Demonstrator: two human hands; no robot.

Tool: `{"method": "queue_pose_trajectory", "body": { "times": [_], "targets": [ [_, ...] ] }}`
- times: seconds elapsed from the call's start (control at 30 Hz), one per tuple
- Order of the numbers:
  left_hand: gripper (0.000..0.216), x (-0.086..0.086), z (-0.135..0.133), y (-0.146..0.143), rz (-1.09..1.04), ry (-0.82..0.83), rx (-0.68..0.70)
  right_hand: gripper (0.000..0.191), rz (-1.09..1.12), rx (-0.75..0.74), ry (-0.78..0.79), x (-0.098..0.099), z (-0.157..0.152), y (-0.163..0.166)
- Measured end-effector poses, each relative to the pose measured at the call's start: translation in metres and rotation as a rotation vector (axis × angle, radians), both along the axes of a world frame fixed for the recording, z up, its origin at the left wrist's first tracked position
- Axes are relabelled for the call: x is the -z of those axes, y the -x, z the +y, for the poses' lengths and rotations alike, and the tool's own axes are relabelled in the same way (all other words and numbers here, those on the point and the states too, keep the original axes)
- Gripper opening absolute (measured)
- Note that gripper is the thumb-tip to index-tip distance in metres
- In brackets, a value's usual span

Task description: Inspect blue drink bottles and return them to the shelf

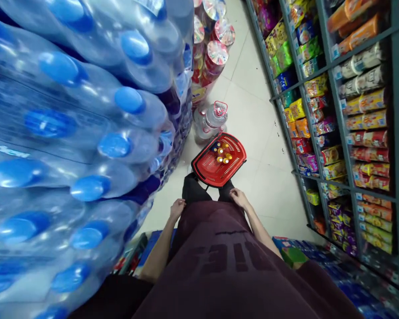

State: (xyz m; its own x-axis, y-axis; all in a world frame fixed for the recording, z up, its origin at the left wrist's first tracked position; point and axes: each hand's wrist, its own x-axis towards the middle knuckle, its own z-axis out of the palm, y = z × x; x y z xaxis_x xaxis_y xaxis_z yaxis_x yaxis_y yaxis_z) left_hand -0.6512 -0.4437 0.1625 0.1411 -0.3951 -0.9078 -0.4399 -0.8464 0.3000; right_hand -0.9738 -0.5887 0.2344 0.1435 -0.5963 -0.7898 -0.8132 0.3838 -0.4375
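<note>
A red shopping basket (216,173) with a black rim sits on the floor before my legs. In it stand several small bottles (223,155) with yellow and white caps. My left hand (177,207) is beside my left thigh, its fingers curled together at the edge of the dark trousers. Against the other trouser leg (225,193) rests my right hand (239,197), fingers bent in and touching the cloth. Whatever either hand may pinch is too small to make out. Neither hand touches the basket.
Stacked large water bottles (115,145) with blue caps rise close on the left. Beyond the basket stand clear jugs (216,115) with red handles and red-lidded containers (216,55). Grey shelves (334,95) of packaged snacks line the right. Pale floor tiles (252,88) run between.
</note>
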Motion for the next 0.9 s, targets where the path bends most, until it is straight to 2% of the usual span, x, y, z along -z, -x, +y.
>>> {"method": "queue_pose_trajectory", "body": {
  "times": [0.1,0.2,0.37,0.47,0.57,0.67,0.77,0.9],
  "targets": [
    [0.027,0.001,0.023,0.037,-0.038,-0.051,-0.165,0.026,0.042,-0.102,-0.016,0.016,-0.024,0.031],
    [0.025,-0.001,0.031,0.091,-0.099,-0.071,-0.342,0.021,0.07,-0.275,-0.035,0.045,-0.061,0.057],
    [0.022,0.0,0.035,0.189,-0.282,-0.132,-0.579,0.011,0.137,-0.544,-0.035,0.104,-0.158,0.089],
    [0.021,-0.003,0.047,0.231,-0.298,-0.162,-0.679,0.018,0.166,-0.611,0.0,0.136,-0.222,0.09],
    [0.024,-0.011,0.06,0.266,-0.243,-0.189,-0.755,0.031,0.161,-0.645,0.047,0.169,-0.27,0.073],
    [0.031,-0.016,0.071,0.301,-0.197,-0.18,-0.81,0.04,0.142,-0.676,0.095,0.207,-0.296,0.039],
    [0.038,-0.012,0.082,0.334,-0.156,-0.198,-0.861,0.045,0.109,-0.716,0.114,0.254,-0.3,0.0],
    [0.044,0.003,0.103,0.373,-0.144,-0.303,-0.945,0.046,0.101,-0.771,0.088,0.334,-0.284,-0.041]
  ]
}}
